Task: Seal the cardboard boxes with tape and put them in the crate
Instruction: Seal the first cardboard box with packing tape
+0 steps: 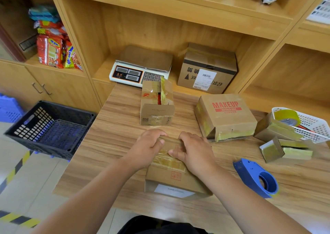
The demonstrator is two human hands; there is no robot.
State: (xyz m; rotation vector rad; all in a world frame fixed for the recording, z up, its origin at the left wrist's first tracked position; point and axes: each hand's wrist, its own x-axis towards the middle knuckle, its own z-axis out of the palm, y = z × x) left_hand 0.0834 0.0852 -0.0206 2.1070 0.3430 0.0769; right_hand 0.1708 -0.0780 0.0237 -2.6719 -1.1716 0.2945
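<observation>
Head view. Left grip [150,144] and right grip [193,153] both curl over the far edge of the box [175,177], lower centre on the worktop [116,137], thumbs pressing tape flat. Dispenser [257,177] lies lower right. Crate [35,124], left, shows no box. Judgement: first seal nearly done; open box [157,109] still untaped.

Bare forearms, black clothing [160,224].
The left hand [150,146] and right hand [194,153] end arms uncovered to the frame's edge; the dark garment shows at six o'clock.
</observation>
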